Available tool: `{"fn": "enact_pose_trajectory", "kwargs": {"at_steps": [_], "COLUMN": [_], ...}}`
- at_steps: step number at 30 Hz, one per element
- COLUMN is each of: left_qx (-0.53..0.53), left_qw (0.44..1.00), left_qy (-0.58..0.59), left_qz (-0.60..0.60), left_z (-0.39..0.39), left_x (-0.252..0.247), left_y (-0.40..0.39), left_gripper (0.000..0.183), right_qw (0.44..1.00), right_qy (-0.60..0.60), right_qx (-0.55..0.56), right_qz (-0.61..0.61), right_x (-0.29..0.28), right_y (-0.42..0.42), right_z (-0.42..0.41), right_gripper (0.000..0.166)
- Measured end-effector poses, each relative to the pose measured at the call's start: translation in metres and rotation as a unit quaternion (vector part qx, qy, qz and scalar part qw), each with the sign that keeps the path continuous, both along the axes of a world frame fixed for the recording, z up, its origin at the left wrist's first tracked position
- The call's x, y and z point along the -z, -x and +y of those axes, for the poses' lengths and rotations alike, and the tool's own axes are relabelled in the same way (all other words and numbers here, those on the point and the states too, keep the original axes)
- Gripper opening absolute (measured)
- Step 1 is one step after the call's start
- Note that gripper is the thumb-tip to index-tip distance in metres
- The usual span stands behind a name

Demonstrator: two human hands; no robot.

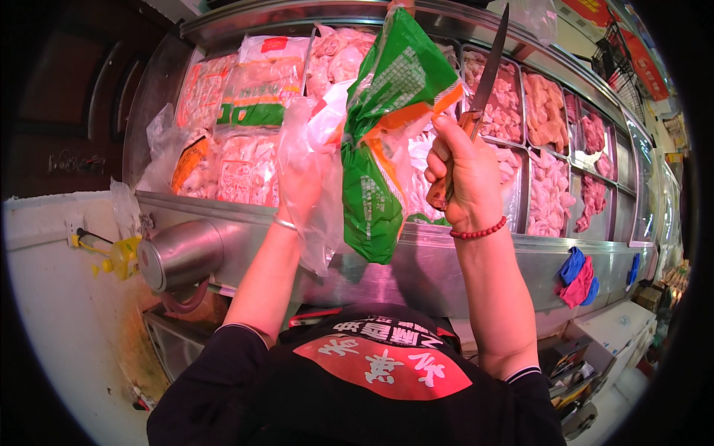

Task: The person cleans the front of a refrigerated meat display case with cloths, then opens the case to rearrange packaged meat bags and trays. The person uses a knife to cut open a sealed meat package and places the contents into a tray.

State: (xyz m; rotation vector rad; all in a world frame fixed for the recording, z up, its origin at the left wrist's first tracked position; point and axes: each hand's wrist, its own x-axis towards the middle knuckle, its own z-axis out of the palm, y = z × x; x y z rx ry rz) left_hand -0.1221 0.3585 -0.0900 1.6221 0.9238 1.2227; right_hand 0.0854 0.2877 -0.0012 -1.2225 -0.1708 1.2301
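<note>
A green, orange and clear printed plastic bag (399, 83) is held up between my hands above the meat display. It is twisted at its middle, and its lower green part hangs down over the metal front edge. My left hand (301, 175) grips the bag's left side, its fingers partly hidden by a loose clear plastic sheet (321, 234). In my right hand (466, 173) is a knife (491, 72) with a wooden handle, its blade pointing up and away. The thumb of that hand touches the orange edge of the bag.
Packaged meat (259, 81) lies at the left of the display. Metal trays of raw meat (546, 108) fill the right. A metal kettle (187, 253) stands at the near left. Blue and pink cloths (577, 279) hang on the counter front. A black wire basket (616, 67) sits beyond.
</note>
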Motion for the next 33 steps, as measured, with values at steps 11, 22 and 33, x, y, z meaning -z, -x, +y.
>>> {"fn": "enact_pose_trajectory", "kwargs": {"at_steps": [11, 22, 33], "left_qx": [-0.036, -0.084, -0.153], "left_qw": [0.996, 0.991, 0.944], "left_qy": [0.065, 0.065, -0.122], "left_qz": [0.039, 0.083, 0.265], "left_z": [-0.008, -0.012, -0.01], "left_x": [0.007, 0.003, -0.023], "left_y": [0.004, 0.001, -0.002], "left_gripper": [0.037, 0.029, 0.028], "right_qw": [1.0, 0.998, 0.989], "right_qy": [0.003, 0.032, 0.052], "right_qx": [-0.009, -0.016, -0.07], "right_qz": [-0.015, -0.055, -0.123], "right_x": [-0.011, -0.005, 0.001], "right_y": [0.005, 0.005, -0.005], "right_z": [-0.001, -0.031, -0.106], "right_gripper": [0.021, 0.022, 0.024]}}
